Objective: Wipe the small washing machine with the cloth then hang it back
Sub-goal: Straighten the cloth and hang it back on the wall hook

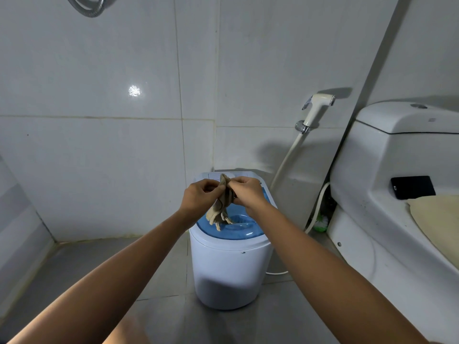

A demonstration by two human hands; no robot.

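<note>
Hands: we count two, both raised side by side above the washing machine (229, 266).
Left hand (198, 194): fingers curled inward, pinching the upper left part of the cloth (222, 204).
Right hand (246, 192): fingers curled, pinching the upper right part of the cloth; the two hands nearly touch across it.
Cloth: we count one, beige and bunched; its top edge pokes up between the hands and its loose ends hang down toward the blue lid (236, 228). We cannot tell whether the ends touch the lid.
Washing machine: we count one, small, white-bodied, standing upright on the floor (87, 269) in the corner of the room, with a round translucent blue lid on top.
Toilet (387, 194): one, white, to the right of the machine; one dark phone (412, 187) lies on its ledge.
Spray nozzle (318, 108): one, hung on the wall (99, 145) behind the machine, its hose trailing down.
Surface: grey floor tiles.
Room: pale, glossy wall tiles meeting in a corner; one metal hose loop (87, 6) at the upper left.
</note>
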